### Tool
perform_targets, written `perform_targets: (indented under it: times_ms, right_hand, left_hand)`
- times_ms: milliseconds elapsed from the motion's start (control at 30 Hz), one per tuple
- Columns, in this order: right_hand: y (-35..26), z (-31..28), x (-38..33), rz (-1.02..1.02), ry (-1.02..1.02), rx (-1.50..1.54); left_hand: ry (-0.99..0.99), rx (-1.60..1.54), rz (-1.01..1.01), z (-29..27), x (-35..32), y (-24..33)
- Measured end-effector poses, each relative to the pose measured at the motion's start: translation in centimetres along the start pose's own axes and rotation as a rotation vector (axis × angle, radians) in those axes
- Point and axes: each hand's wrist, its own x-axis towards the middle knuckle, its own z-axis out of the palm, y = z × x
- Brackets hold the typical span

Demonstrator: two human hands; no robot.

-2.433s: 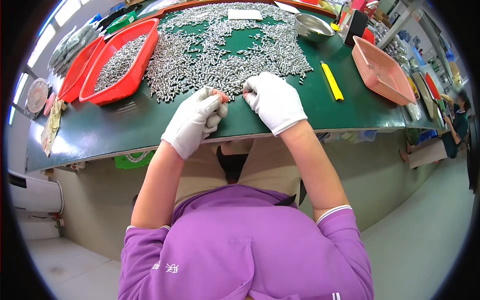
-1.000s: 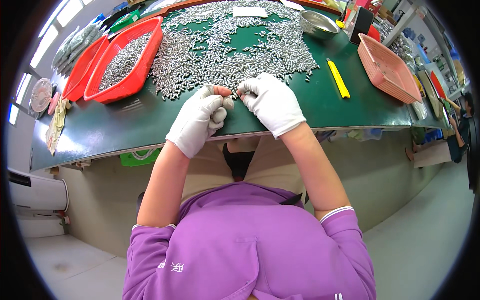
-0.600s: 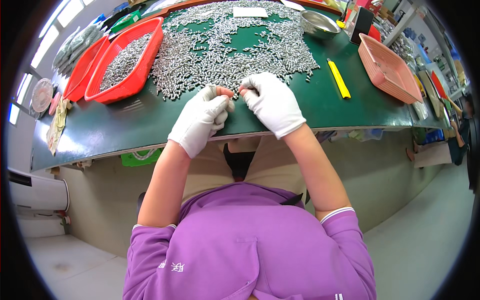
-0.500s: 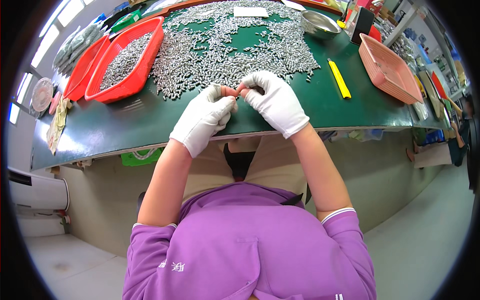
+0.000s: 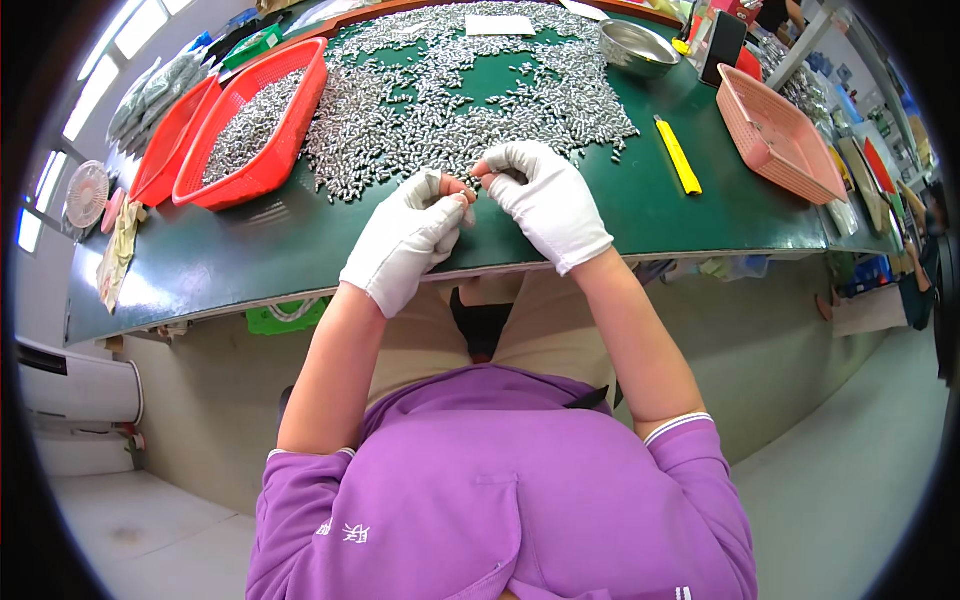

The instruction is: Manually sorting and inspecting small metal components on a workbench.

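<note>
My left hand, in a white glove with bare fingertips, is closed in a pinch at the near edge of the spread of small silvery metal parts. Facing it, my right hand, gloved the same way, is bent into a pinch as well. The two sets of fingertips almost meet over the green table. Whatever lies between them is too small and too hidden to name. Both wrists are above the table's front edge.
A red basket heaped with the same metal parts stands left, beside another red basket. To the right lie a yellow utility knife and a pink basket. Behind are a steel bowl, a phone and white paper.
My fingertips have drawn slightly apart, and the right hand has shifted a little to the left. The baskets, the knife and the metal parts stay as they were.
</note>
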Motion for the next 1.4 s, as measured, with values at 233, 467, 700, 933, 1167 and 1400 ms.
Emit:
perform_targets:
  times_ms: [233,467,700,933,1167,1400]
  right_hand:
    - [0.2,0.8,-0.4,-0.19,0.038,-0.617]
    - [0.2,1.0,-0.4,-0.169,0.077,-0.692]
    - [0.6,1.1,-0.2,-0.197,0.106,-0.706]
    - [-0.1,-0.2,-0.1,-0.053,-0.01,-0.046]
    - [0.0,0.0,-0.4,-0.146,-0.026,-0.003]
    - [1.0,0.6,-0.2,-0.25,0.039,-0.512]
  left_hand:
    - [-0.013,-0.042,-0.004,-0.1,-0.3,0.0]
    - [-0.017,-0.055,-0.009,-0.5,-0.1,-0.2]
    - [-0.07,-0.118,-0.011,-1.0,0.3,-0.4]
    - [-0.005,-0.047,-0.036,0.0,0.0,0.3]
    - [-0.008,-0.065,-0.039,-0.1,0.2,0.0]
    - [-0.041,-0.103,-0.031,-0.5,0.1,-0.1]
